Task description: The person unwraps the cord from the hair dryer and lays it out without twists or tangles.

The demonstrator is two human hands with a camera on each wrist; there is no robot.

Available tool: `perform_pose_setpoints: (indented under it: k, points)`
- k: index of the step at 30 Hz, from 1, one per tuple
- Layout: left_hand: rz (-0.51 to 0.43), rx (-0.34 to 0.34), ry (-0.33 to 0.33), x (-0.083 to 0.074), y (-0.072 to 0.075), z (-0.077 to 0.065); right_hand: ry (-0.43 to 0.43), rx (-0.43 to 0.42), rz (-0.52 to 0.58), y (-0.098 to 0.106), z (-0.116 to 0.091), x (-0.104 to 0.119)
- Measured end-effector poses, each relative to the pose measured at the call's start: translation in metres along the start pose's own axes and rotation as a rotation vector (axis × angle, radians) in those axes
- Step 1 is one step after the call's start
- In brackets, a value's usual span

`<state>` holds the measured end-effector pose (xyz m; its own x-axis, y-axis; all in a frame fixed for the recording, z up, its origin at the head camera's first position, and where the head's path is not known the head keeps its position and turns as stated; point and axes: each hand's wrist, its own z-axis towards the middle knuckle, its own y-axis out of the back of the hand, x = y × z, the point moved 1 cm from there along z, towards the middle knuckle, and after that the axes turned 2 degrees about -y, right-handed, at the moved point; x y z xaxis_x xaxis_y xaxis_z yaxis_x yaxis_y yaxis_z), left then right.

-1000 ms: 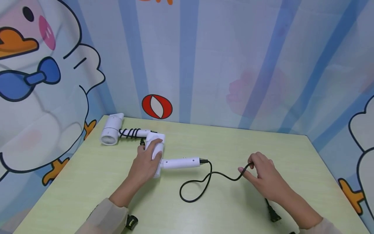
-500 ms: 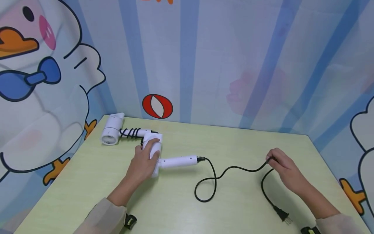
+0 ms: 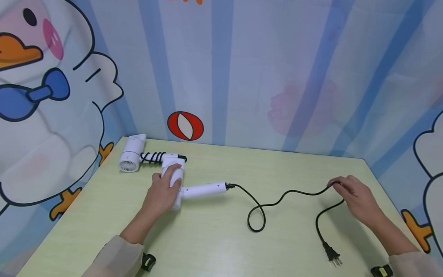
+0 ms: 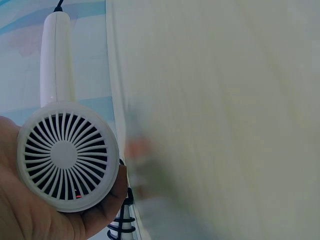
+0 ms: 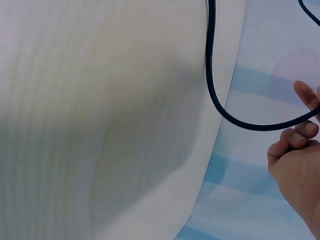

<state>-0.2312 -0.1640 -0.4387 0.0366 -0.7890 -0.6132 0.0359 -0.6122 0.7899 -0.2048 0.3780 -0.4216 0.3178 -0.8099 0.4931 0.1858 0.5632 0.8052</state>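
Note:
My left hand (image 3: 160,194) grips the body of a white hair dryer (image 3: 204,190), its handle pointing right. In the left wrist view the fingers curl round the dryer's slotted round air inlet (image 4: 65,156). From the handle's end a black cord (image 3: 292,191) runs right, with a small loop midway. My right hand (image 3: 358,198) pinches that cord between thumb and fingers, above the right side of the table. Beyond the pinch the cord bends back down to its plug (image 3: 331,253), whose prongs point toward the front. The right wrist view shows the cord curving into the fingers (image 5: 306,129).
A second white hair dryer (image 3: 132,154) lies at the back left, its black cord (image 3: 155,157) wound round the handle, close behind the held dryer. The pale table (image 3: 214,254) ends at a cartoon-printed curtain (image 3: 249,77) behind.
My right hand has moved right with the cord, drawing it out longer and shrinking its loop. The plug has swung into view on the right. My left hand and the dryer have shifted slightly left.

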Motion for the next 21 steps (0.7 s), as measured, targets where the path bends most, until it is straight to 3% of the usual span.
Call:
perform_pose_setpoints:
  k: [14,17,21]
  points:
    - [0.072,0.039,0.026,0.020,0.017,0.007,-0.250,0.023,-0.034,0.014,-0.010,-0.044]
    - [0.080,0.047,0.041,0.027,0.020,0.008,-0.295,0.052,0.035,0.018,-0.013,-0.055]
    - [0.083,0.050,0.051,0.033,0.025,0.008,-0.337,0.115,0.288,0.024,-0.017,-0.075]
